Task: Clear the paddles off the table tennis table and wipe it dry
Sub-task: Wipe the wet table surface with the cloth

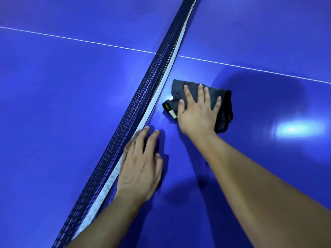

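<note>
A blue table tennis table point(259, 167) fills the view. On it, just right of the net, lies a dark grey folded cloth point(223, 111). My right hand point(197, 111) presses flat on the cloth with fingers spread. My left hand point(141, 165) rests flat on the table surface beside the net, fingers straight, its fingertips at the net's white band. No paddles are in view.
The net point(157, 83), dark mesh with a white top band, runs diagonally from the bottom left to the top middle. A white centre line point(89, 41) crosses the table on both sides of it. A light's glare point(295, 129) shines on the right half.
</note>
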Demonstrator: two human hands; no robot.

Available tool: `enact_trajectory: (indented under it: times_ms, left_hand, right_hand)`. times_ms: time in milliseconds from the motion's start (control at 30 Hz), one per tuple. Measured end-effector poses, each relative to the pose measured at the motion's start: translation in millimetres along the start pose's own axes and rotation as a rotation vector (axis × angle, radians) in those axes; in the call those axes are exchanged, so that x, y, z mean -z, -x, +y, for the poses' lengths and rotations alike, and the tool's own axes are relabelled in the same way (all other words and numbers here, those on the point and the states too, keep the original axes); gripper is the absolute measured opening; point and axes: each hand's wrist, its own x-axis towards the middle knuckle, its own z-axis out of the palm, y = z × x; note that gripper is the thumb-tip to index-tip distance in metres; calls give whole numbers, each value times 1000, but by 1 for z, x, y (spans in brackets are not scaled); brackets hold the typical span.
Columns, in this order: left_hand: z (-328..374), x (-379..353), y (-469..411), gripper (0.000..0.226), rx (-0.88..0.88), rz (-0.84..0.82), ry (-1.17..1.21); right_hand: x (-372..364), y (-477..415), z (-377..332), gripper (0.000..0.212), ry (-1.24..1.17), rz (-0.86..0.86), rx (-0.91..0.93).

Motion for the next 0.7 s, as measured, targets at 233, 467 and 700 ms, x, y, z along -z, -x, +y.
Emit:
enact_trajectory:
  times_ms: [233,467,700]
  left_hand:
    - [-15,-6,-15,61,116,-39,-35]
    - [-7,-4,-17,67,217,-73,18]
    - [-1,7,-25,61,225,-155,50]
  right_hand:
    - [17,-124,55,59,4,-33,-110]
    - [4,-30,14,64,40,-3,182]
    - [-1,-113,4,60,32,-32,118]
